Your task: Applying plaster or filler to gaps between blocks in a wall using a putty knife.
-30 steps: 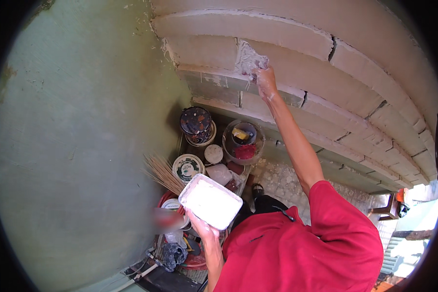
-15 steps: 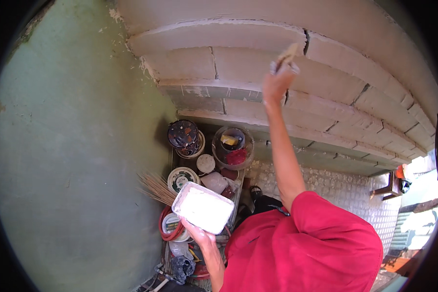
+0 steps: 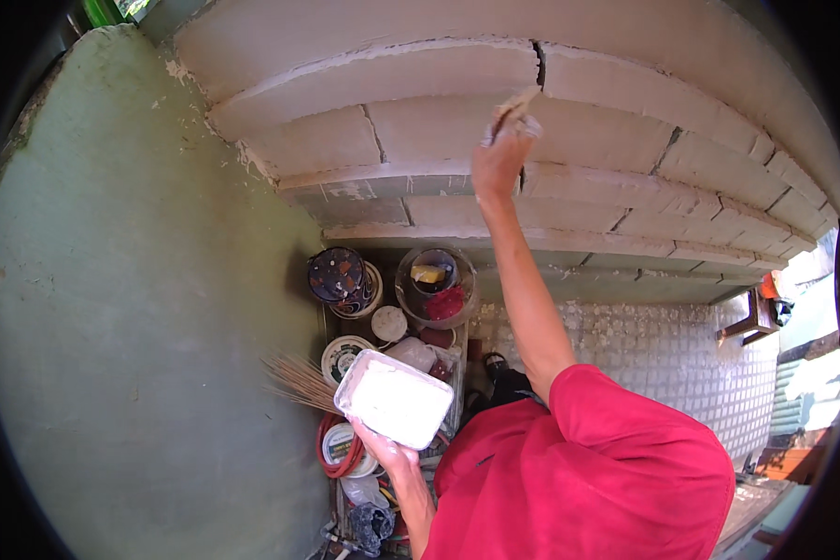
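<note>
My right arm is raised and nearly straight, running from the red sleeve up past the elbow to the block wall. Right hand is closed around a small tool; its pale tip sticks up past my knuckles and sits at the dark vertical joint between two blocks in an upper course. I cannot tell whether the tool is a brush or a narrow trowel; the tip is blurred. Wrist is bent slightly back, knuckles toward the wall. My left arm is bent and held low, close to my body, forearm coming up from the lower edge. Left hand is under a white rectangular tub, palm up, fingers curled round its near lower edge, so it is holding the tub from beneath. The tub is tilted a little, open side up, filled with a white paste. The tub is well apart from the right hand, below it and to the left. Beneath the tub, on the ground against the green wall: a dark patterned jar, a clear round container with yellow and red contents, a bundle of thin sticks, a red hose coil. To the right, a pale tiled floor.
</note>
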`<move>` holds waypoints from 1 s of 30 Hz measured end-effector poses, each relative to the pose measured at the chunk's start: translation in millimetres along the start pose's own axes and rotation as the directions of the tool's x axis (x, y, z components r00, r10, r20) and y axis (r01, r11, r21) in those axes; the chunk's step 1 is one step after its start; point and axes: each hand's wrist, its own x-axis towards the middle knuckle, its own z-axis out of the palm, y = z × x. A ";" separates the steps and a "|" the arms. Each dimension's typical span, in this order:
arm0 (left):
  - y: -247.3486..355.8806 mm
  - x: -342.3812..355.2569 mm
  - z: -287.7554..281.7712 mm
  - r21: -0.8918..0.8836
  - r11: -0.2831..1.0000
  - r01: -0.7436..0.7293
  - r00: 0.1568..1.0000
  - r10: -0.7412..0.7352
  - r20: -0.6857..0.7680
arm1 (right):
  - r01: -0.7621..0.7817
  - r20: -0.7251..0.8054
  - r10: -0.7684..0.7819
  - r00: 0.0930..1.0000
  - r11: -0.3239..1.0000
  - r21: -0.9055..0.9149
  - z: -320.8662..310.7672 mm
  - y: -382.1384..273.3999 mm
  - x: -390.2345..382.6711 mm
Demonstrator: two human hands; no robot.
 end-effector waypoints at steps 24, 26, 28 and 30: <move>3.1 15.4 8.6 0.028 0.997 0.065 0.990 -0.068 0.121 | 0.543 0.348 -0.460 0.817 0.815 -0.199 -48.7 35.3 32.6; 4.9 13.3 6.4 0.038 0.998 0.059 0.991 -0.063 0.118 | 0.528 0.407 -0.419 0.812 0.825 -0.203 -60.1 35.3 24.5; 5.8 15.4 7.3 0.042 0.998 0.047 0.993 -0.051 0.111 | 0.517 0.402 -0.426 0.811 0.842 -0.153 -69.7 13.9 33.4; 7.2 14.7 7.0 0.019 0.996 0.087 0.987 -0.089 0.131 | 0.502 0.394 -0.426 0.815 0.857 -0.112 -70.3 -1.4 45.4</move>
